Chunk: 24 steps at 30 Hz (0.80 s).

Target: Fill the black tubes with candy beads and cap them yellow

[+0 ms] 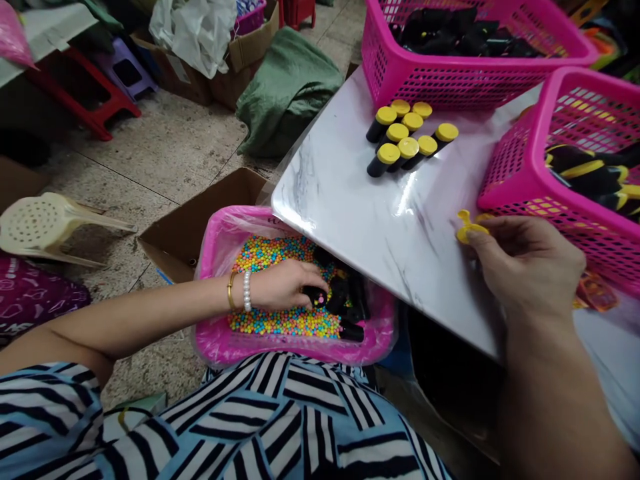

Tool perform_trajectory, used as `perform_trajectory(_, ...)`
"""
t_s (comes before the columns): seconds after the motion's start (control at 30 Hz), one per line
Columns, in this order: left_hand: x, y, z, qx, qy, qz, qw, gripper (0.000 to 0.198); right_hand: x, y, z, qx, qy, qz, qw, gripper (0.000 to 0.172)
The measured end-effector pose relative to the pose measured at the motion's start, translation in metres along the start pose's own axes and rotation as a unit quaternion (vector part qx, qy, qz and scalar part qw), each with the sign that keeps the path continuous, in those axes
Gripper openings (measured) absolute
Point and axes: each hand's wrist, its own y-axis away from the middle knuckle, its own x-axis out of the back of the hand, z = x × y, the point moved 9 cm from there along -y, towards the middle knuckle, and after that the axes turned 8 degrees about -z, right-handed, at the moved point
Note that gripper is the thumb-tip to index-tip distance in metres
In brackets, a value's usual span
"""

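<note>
Head view: nine yellow-capped tubes (409,148) grouped on the white marble-patterned table (340,193), caps up, long axes roughly upright. Just beyond, one pink basket (450,83); farther right, a second pink basket (515,170). Below the table's corner, one pink tub (225,350) of coloured beads (285,323), uncountable. Inside, gripped by curled fingers of the left hand (283,285): one black tube (315,295), mouth toward right and camera, long axis mostly hidden. Pinched between thumb and fingers of the right hand (530,267), above the table: a yellow cap (469,231). Around: speckled floor (185,140), one cream stool (35,219).
</note>
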Motion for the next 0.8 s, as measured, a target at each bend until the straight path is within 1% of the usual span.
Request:
perform_trajectory(0.07,0.008,0.000,0.009,-0.029,0.066,0.017,0.997,0.030,0.000,0.000,0.003,-0.020,-0.044,0.002,0.999,0.032)
perform_trajectory(0.13,0.021,0.001,0.025,-0.066,0.119,0.036,0.990,0.029,0.000,0.001,0.005,-0.045,-0.079,-0.004,0.996,0.033)
perform_trajectory(0.2,0.038,0.001,0.046,-0.105,0.158,0.055,0.980,0.028,-0.003,0.002,0.005,-0.073,-0.130,-0.027,0.988,0.033)
perform_trajectory(0.27,0.056,-0.002,0.062,-0.130,0.178,0.079,0.972,0.029,-0.008,0.005,0.001,-0.101,-0.192,-0.060,0.974,0.034)
perform_trajectory(0.33,0.076,-0.010,0.067,-0.123,0.155,0.128,0.972,0.030,-0.010,0.010,-0.007,-0.125,-0.253,-0.080,0.956,0.033)
perform_trajectory(0.4,0.092,-0.024,0.061,-0.092,0.093,0.183,0.974,0.031,-0.015,0.014,-0.020,-0.141,-0.313,-0.106,0.933,0.032)
perform_trajectory(0.43,0.097,-0.032,0.056,-0.073,0.054,0.201,0.975,0.031,-0.020,0.017,-0.028,-0.145,-0.339,-0.126,0.921,0.031)
perform_trajectory(0.53,0.097,-0.057,0.041,-0.037,-0.044,0.213,0.975,0.031,-0.044,0.024,-0.051,-0.154,-0.371,-0.216,0.890,0.031)
perform_trajectory(0.63,0.091,-0.064,0.036,-0.040,-0.092,0.231,0.968,0.031,-0.072,0.029,-0.064,-0.165,-0.377,-0.288,0.865,0.033)
perform_trajectory(0.7,0.089,-0.061,0.036,-0.043,-0.105,0.247,0.963,0.027,-0.085,0.029,-0.069,-0.162,-0.372,-0.315,0.858,0.034)
perform_trajectory(0.8,0.088,-0.058,0.037,-0.036,-0.111,0.246,0.962,0.022,-0.095,0.028,-0.074,-0.149,-0.354,-0.325,0.864,0.032)
